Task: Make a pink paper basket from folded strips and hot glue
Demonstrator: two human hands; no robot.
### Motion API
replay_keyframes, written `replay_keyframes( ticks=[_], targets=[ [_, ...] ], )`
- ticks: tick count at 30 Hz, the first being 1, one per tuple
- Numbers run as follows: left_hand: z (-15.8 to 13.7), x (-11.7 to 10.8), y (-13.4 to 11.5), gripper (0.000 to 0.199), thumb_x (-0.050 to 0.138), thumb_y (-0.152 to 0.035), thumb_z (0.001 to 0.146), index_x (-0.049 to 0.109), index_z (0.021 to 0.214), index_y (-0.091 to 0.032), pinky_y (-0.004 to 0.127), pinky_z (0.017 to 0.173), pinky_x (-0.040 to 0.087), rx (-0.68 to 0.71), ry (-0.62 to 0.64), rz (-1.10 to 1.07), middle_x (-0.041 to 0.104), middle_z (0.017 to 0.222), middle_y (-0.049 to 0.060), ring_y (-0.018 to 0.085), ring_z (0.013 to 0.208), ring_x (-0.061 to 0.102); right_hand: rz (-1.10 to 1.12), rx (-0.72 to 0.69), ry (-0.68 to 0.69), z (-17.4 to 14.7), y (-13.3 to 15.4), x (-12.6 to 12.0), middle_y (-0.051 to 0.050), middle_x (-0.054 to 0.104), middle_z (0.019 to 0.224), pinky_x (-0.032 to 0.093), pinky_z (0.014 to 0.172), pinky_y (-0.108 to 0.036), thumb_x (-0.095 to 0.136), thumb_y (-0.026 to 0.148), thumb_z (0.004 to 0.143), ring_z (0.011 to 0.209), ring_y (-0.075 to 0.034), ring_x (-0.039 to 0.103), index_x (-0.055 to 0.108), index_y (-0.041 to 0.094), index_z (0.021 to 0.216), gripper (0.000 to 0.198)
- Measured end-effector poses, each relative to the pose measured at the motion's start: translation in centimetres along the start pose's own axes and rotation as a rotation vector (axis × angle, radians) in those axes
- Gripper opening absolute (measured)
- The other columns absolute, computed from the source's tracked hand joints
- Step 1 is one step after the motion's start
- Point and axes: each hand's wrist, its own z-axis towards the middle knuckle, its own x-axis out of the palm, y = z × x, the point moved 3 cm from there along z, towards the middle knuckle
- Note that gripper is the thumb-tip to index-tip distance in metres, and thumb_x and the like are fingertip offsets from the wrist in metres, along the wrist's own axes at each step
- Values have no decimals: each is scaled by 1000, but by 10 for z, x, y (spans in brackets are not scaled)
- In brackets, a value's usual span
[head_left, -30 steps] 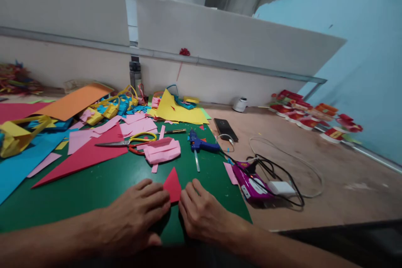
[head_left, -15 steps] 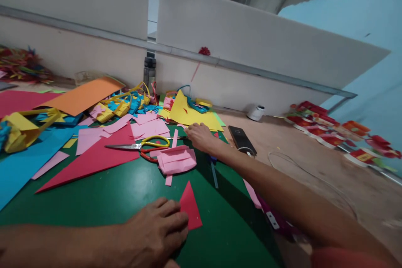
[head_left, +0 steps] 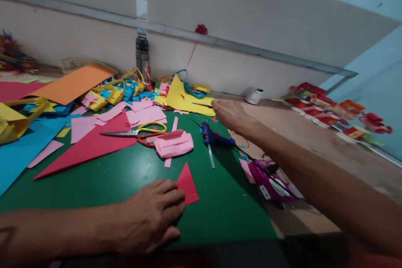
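My left hand (head_left: pixel 153 211) lies on the green tabletop with its fingers together over the left part of a small red paper triangle (head_left: pixel 189 185), pressing it down. The rest of the triangle shows to the right of the fingers. My right arm reaches far forward. My right hand (head_left: pixel 232 115) is closed on a thin, dark pointed tool (head_left: pixel 201 104), whose kind I cannot make out. Its tip points left over a yellow paper sheet (head_left: pixel 176 97). Between the hands are a folded pink paper piece (head_left: pixel 175 144) and a blue glue gun (head_left: pixel 216 137) with a clear glue stick.
Scissors (head_left: pixel 125 133) with yellow and red handles lie on a large red paper triangle (head_left: pixel 91 146). Pink scraps, blue paper (head_left: pixel 31 150) and paper baskets (head_left: pixel 116 94) crowd the left. A purple power strip (head_left: pixel 273 186) and cables lie right. A dark bottle (head_left: pixel 142 56) stands behind.
My right hand has moved right, off the green tabletop's middle, with the thin tool now visible in it. The glue gun is uncovered; the phone is hidden. My left hand stays on the red triangle.
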Motion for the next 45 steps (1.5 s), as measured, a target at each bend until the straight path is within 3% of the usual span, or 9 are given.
replay_keyframes(
  ticks=[4, 6, 9, 12, 16, 21, 35, 41, 45],
  targets=[
    [-2, 1, 0, 23, 47, -30, 88, 57, 101, -14, 42, 89, 43, 21, -7, 15, 58, 110, 14, 26, 104, 48, 159, -12, -36, -70, -7, 6, -12, 67, 101, 47, 67, -28, 40, 10, 87, 86, -20, 63, 49, 13, 120, 35],
    [-1, -2, -1, 22, 46, -27, 89, 57, 101, -13, 42, 89, 44, 30, 3, 21, 58, 108, 14, 25, 104, 49, 494, -70, -100, -110, 2, 14, -8, 70, 95, 48, 61, -27, 42, 20, 88, 77, -19, 65, 52, 15, 118, 32],
    [0, -6, -3, 21, 46, -24, 88, 58, 100, -12, 41, 89, 45, 42, -3, 40, 59, 106, 15, 25, 102, 51, 755, -106, -136, -159, 19, 33, -7, 71, 99, 52, 67, -30, 48, 28, 86, 84, -21, 67, 63, 18, 107, 27],
    [0, -8, -5, 20, 47, -22, 88, 58, 100, -11, 40, 90, 45, 56, -30, 58, 59, 107, 16, 24, 101, 52, 807, -152, -129, -185, 31, 52, -7, 71, 101, 54, 70, -31, 47, 28, 87, 86, -20, 67, 64, 19, 110, 29],
    [-1, -8, -5, 20, 46, -22, 88, 57, 101, -10, 41, 93, 43, 52, -31, 88, 58, 110, 16, 25, 102, 51, 738, -231, -154, -190, 38, 66, -7, 71, 84, 52, 62, -27, 44, 24, 90, 71, -17, 66, 60, 17, 118, 33],
    [-2, -8, -6, 23, 46, -22, 88, 56, 105, -10, 41, 93, 43, 39, 2, 98, 57, 113, 16, 27, 105, 50, 634, -299, -171, -190, 40, 70, -5, 63, 69, 43, 49, -22, 38, 25, 93, 56, -13, 58, 61, 16, 114, 32],
    [-2, -4, -2, 28, 43, -22, 90, 53, 111, -7, 40, 93, 44, -12, -43, 40, 59, 114, 17, 25, 107, 51, 606, -442, -153, -198, 34, 69, 0, 52, 63, 30, 44, -19, 33, 23, 95, 48, -9, 46, 60, 17, 108, 30],
    [4, -11, 13, 27, 35, -7, 90, 53, 107, -14, 32, 84, 45, -30, 5, -156, 58, 113, 12, 20, 101, 50, 590, -479, -135, -201, 32, 67, -1, 51, 68, 31, 48, -20, 33, 18, 94, 54, -10, 45, 57, 16, 112, 30],
    [13, -10, 23, 26, 34, -10, 91, 57, 101, -17, 30, 75, 43, -29, 62, -74, 58, 108, 10, 18, 89, 49, 577, -512, -148, -201, 33, 67, -1, 50, 68, 30, 48, -21, 35, 16, 94, 55, -10, 44, 55, 17, 113, 28]
  ],
)
